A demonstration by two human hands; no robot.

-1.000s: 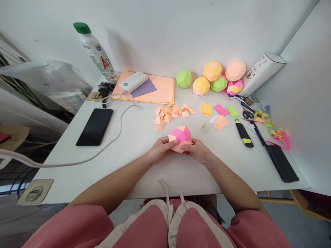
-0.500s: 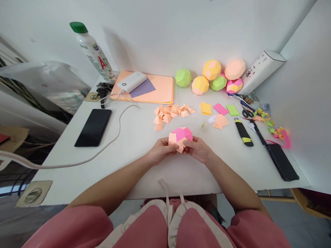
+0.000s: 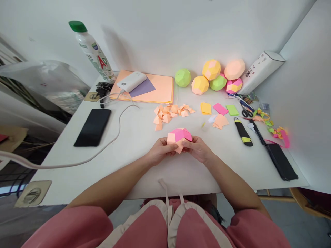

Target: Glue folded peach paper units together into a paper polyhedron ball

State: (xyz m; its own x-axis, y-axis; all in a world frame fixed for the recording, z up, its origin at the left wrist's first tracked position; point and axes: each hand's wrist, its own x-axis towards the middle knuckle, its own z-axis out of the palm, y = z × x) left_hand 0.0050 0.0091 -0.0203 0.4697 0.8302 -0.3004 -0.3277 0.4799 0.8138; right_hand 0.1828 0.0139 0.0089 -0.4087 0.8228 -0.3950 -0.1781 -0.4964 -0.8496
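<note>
A half-built paper ball of pink and peach folded pieces sits between my two hands, just above the white table. My left hand grips its left side with fingers curled around it. My right hand pinches its right side, thumb on the front. A pile of folded peach units lies just beyond the ball. Small stacks of yellow, pink and green paper squares lie to the right of the pile.
Several finished paper balls stand at the back wall. A black phone and a white cable lie left. Peach sheets with a power bank, a spray bottle, a cutter, scissors and a second phone are around.
Both hands have turned the paper ball a little, so its pink faces now tilt more upward. The hands stay in the same place.
</note>
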